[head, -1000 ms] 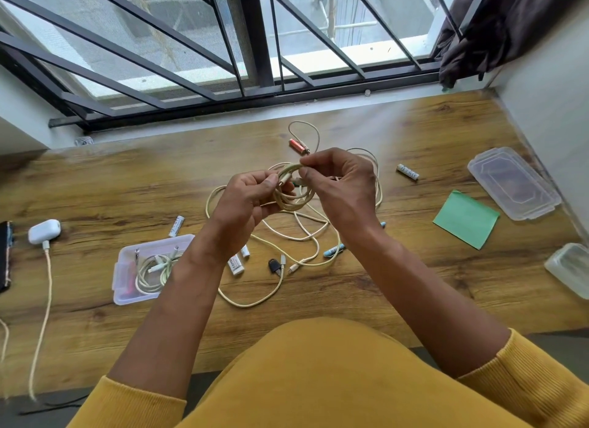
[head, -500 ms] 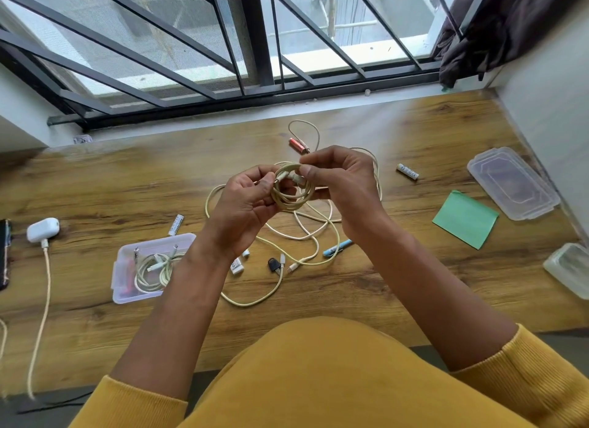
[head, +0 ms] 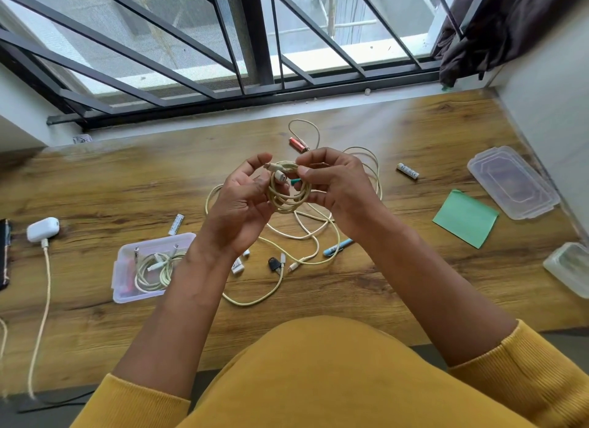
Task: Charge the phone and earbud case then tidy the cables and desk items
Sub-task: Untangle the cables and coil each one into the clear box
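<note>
I hold a small coil of cream cable [head: 288,190] above the middle of the wooden desk [head: 366,284]. My right hand [head: 334,185] pinches the coil's right side and top. My left hand [head: 243,201] cups its left side with fingers spread. Loose cream cables [head: 302,233] lie tangled on the desk beneath. The white earbud case [head: 42,229] sits at the far left with a cable plugged in. The phone [head: 3,254] shows only as a dark edge at the left border. A clear plastic box [head: 124,276] left of centre holds a coiled cable.
Batteries lie scattered: a red one [head: 298,143], a white one [head: 408,171], another [head: 176,224]. A blue pen [head: 338,247], a black clip [head: 273,263], a green sticky pad [head: 465,217], a clear lid [head: 513,182] and a second box [head: 570,268] lie at the right. Window bars stand behind.
The coil has been turned upright between my hands. My left fingers have opened from a pinch to a loose cupping hold, and a plug end now shows at the coil's top.
</note>
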`<state>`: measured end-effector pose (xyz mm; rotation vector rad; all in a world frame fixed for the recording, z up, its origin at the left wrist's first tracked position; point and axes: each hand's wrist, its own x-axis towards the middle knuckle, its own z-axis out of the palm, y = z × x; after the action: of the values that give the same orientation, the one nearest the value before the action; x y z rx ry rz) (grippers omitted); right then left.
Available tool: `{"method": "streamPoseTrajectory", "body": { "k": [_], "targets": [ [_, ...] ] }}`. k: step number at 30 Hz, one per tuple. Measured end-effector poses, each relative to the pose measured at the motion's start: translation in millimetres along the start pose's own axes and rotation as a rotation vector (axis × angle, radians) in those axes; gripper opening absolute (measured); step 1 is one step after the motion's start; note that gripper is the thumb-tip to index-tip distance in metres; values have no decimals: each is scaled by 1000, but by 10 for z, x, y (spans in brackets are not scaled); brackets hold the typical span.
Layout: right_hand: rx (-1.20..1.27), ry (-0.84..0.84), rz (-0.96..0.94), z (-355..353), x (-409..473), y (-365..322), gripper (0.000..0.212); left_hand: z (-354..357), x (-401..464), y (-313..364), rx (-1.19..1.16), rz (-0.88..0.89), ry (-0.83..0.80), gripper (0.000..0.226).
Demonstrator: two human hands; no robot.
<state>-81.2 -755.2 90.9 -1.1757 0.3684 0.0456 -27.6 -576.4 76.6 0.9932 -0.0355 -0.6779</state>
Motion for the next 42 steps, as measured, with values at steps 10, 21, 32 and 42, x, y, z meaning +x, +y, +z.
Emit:
{"method": "streamPoseTrajectory", "body": {
  "k": [10,21,32,42],
  "targets": [
    [-118,-269,-130,-10,-26,35,41,26,6,-1,-97,-97,-14,32],
    [-187,-121,-206,2,-56,43,15,31,18,25,-82,-147,126,18],
    [-108,42,-128,-52,-4,79,14,164,-13,-20,294,82,280,5],
    [-151,39,-57,-51,10,73,15,64,-67,-23,394,133,279,8]
  ]
}}
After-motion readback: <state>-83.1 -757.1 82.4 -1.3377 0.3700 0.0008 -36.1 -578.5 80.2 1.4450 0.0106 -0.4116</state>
